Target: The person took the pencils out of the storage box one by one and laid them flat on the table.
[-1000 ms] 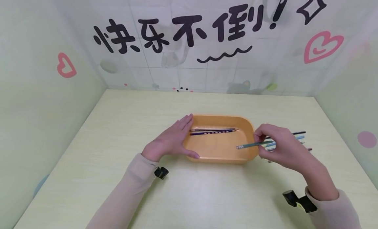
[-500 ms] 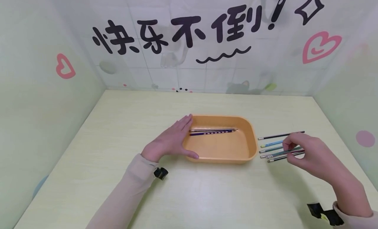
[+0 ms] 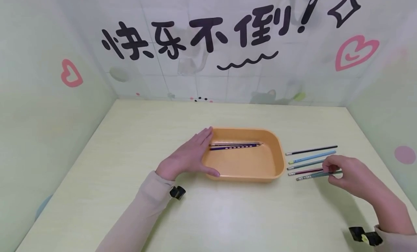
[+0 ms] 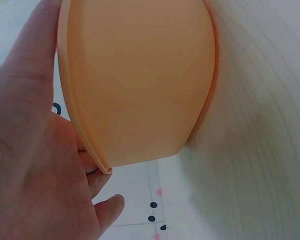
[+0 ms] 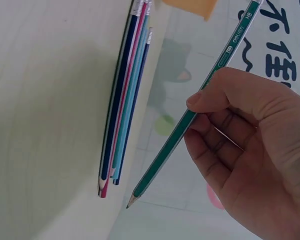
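Note:
My left hand (image 3: pixel 189 154) rests on the left end of an orange plastic tray (image 3: pixel 245 178), fingers extended along its far corner, thumb at the near corner. Two dark pencils (image 3: pixel 234 147), one with white spots, lie inside the tray towards the back. Right of the tray, my right hand (image 3: pixel 358 176) pinches a green pencil (image 5: pixel 175 137) between thumb and fingers. The right wrist view shows its sharpened tip and HB marking. Beside that hand lies a row of pencils: a black one (image 3: pixel 312 150), a light blue one (image 3: pixel 312 157), a teal one (image 3: pixel 304 165) and a dark red one (image 3: pixel 304 172).
The pale wooden table (image 3: pixel 130 136) is bordered by a printed back wall (image 3: pixel 195 84) with black lettering and by pale side walls (image 3: pixel 384 118). A black wrist device sits on each sleeve (image 3: pixel 146 197).
With the green pencil still in its fingers, my right hand has moved from the tray's right rim rightwards to the near side of the pencil row. My left hand has stayed put.

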A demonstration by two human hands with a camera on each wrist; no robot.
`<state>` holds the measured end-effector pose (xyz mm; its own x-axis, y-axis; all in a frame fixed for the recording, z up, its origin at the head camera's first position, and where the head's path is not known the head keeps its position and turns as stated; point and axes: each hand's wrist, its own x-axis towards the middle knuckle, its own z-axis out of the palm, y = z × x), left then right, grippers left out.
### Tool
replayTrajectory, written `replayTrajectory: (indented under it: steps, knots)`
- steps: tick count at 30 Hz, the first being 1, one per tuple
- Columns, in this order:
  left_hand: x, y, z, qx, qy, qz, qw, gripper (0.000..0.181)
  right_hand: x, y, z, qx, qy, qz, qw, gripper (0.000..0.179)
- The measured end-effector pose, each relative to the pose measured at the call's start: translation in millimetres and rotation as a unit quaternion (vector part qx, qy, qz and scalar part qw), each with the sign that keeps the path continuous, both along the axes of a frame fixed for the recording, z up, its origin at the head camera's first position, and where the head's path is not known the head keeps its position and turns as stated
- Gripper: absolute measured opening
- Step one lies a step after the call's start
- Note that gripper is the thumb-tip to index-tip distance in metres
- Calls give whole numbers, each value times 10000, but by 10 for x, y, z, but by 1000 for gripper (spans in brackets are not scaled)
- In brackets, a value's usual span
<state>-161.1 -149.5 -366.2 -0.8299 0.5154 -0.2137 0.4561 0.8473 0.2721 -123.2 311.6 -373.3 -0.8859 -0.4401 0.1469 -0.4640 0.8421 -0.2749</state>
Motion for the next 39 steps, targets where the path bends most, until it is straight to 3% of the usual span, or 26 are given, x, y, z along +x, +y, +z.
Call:
replayTrajectory:
  steps: [5,12,20,39]
  knots:
    - [10,-9,21,15,34,16,10000,136,-52,32,-91,270,-461,33,9986,36]
    - [12,-12,7,43,32,9,10000,136,-111,55,-204,488,-762,169,9957,38]
    - [-1,6,-1,29,47,-54,10000,136,-139,5,-194,800,-1228,43,9892,34]
    - [0,-5,10,17,5,-14,10000,135,-223,-57,-241,1110,-1047,4,9883,29]
